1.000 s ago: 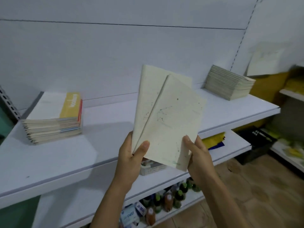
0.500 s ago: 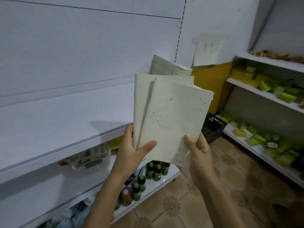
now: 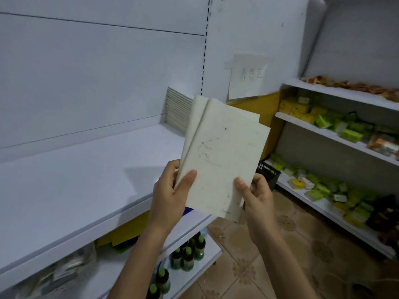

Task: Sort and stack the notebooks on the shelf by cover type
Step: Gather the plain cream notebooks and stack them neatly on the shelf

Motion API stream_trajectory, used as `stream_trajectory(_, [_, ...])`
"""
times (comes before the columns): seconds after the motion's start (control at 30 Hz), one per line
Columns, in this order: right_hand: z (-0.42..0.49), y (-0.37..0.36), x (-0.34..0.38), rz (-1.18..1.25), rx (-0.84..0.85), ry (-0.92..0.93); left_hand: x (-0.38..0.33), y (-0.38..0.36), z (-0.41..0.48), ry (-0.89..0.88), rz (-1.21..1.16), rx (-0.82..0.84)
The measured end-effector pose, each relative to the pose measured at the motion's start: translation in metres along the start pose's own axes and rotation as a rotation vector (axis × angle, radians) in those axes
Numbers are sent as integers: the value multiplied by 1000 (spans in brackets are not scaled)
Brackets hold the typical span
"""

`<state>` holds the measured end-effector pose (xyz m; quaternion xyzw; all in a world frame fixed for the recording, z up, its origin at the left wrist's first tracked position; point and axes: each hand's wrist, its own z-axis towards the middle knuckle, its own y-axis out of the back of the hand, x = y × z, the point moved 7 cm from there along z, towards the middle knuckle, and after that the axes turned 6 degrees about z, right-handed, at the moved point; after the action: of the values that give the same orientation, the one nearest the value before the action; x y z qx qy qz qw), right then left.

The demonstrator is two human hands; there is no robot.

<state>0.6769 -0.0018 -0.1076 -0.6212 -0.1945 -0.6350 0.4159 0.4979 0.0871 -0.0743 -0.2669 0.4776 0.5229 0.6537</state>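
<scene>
— While both hands are up in front of me, where do things stand?

— Nearest first: my left hand (image 3: 170, 195) is pinching the lower left edge of the notebooks (image 3: 224, 156), thumb across the front cover. My right hand (image 3: 255, 196) is gripping the lower right corner, thumb on the front and fingers curled behind. Neither palm is free. At least two pale, plain-covered notebooks are fanned apart at the top, held upright in the air, clear of the shelf.

— So which step is this?

— I judge it as carrying a sorted pair to its pile. They are off the shelf (image 3: 75, 180), which runs bare from about eight o'clock toward eleven. Beyond the notebooks, at roughly eleven o'clock, a stack (image 3: 178, 111) of similar pale books sits against the back wall at the far end of the shelf, partly hidden behind what I'm holding.

— And next?

— Probably squaring the fanned edges together, then reaching out toward eleven o'clock and laying them flat on that stack, if the covers match. From this angle I can't confirm the stack's cover type.
</scene>
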Motion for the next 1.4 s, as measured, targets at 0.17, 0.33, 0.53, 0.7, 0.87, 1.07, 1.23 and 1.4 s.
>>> stream_trajectory(0.17, [87,-1,12,-15,-29,35,9,-29,80,8,-61,-19])
stream_trajectory(0.33, [153,-7,7,-85,-72,75,33,-44,137,72,-80,-58])
stream_trajectory(0.53, [212,-13,0,-33,-8,64,47,-61,177,38,-62,-10])
stream_trajectory(0.7, [277,-31,2,-54,137,46,42,-61,224,-18,44,-196])
stream_trajectory(0.87, [349,-49,10,-114,271,55,50,-63,266,6,163,-418])
stream_trajectory(1.07, [420,-81,-14,-334,516,-30,82,-68,293,176,287,-544])
stream_trajectory(1.23, [435,-99,-54,-221,790,-322,80,-86,299,-19,454,-398])
stream_trajectory(1.4, [457,-112,-74,-141,857,-428,91,-87,301,-37,569,-486])
